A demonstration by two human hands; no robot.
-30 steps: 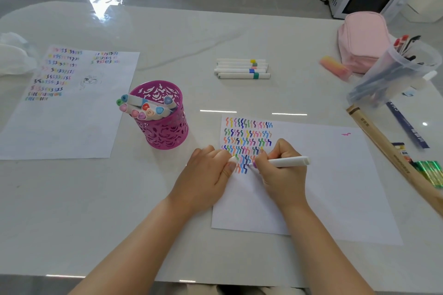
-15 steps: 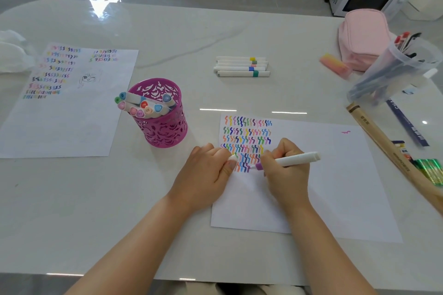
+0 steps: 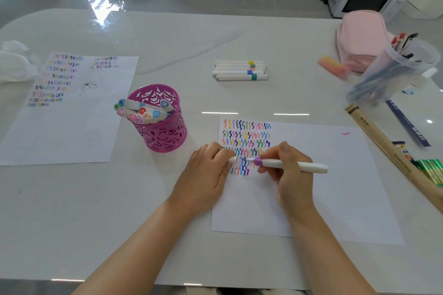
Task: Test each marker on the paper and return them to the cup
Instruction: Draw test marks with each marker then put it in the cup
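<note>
My right hand [image 3: 292,175] grips the marker [image 3: 299,165], level over the paper [image 3: 335,187], tip pointing left at the cap [image 3: 233,159] pinched in my left hand [image 3: 203,170]. The cup [image 3: 165,132] stands farther left, nearer the left hand.

A glossy white table [image 3: 215,38] carries a pink cup [image 3: 165,136]. Just right of the cup lies a sheet of paper [image 3: 335,187] covered partly in coloured squiggles, and left of the cup lies a second sheet [image 3: 72,132]. Beyond the cup to its right sits a row of markers [image 3: 239,70]. Far right of the cup are a pink pouch [image 3: 359,38] and a clear tub [image 3: 393,72].
</note>
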